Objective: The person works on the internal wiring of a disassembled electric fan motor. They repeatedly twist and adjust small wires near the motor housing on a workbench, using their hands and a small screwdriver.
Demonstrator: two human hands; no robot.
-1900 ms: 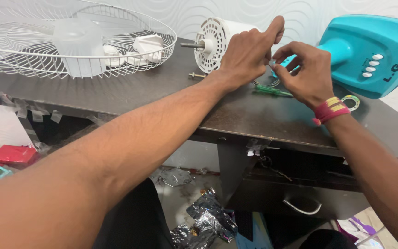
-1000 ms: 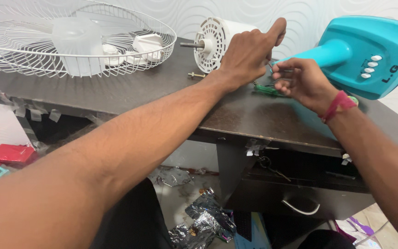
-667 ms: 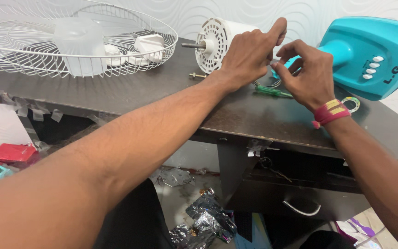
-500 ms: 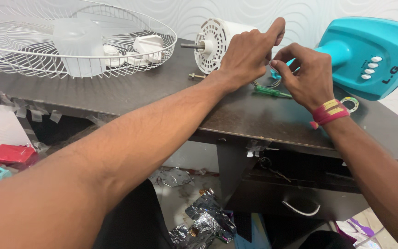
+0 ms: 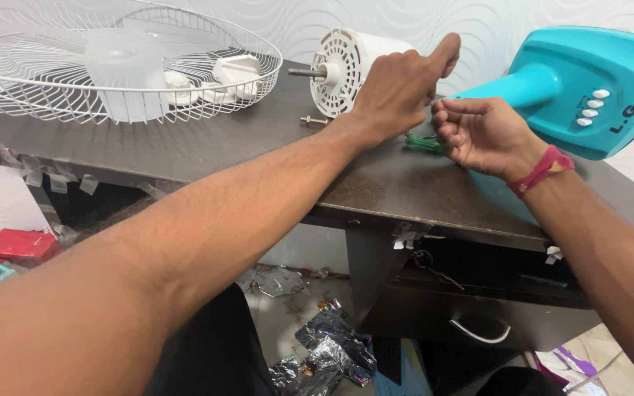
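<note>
My left hand (image 5: 398, 86) grips the rear of a white vented fan motor (image 5: 340, 67) lying on its side on the dark table (image 5: 221, 150), its metal shaft (image 5: 305, 72) pointing left. My right hand (image 5: 482, 136) is palm-up just right of it, fingers curled and fingertips pinched together at the motor's back, by the neck of the teal fan stand (image 5: 588, 88). What the fingertips pinch is hidden. A green-handled tool (image 5: 423, 143) lies on the table under both hands, and a small bolt (image 5: 313, 119) lies below the shaft.
A white wire fan guard (image 5: 111, 66) holding a translucent blade (image 5: 122, 70) and white parts lies at the table's left. A drawer with a white handle (image 5: 478, 334) is below the edge. Foil wrappers (image 5: 324, 352) litter the floor, with red packets (image 5: 16, 246) at left.
My right hand has rolled from back-up to palm-up beside the motor, as it also was a second ago. My left hand stays on the motor.
</note>
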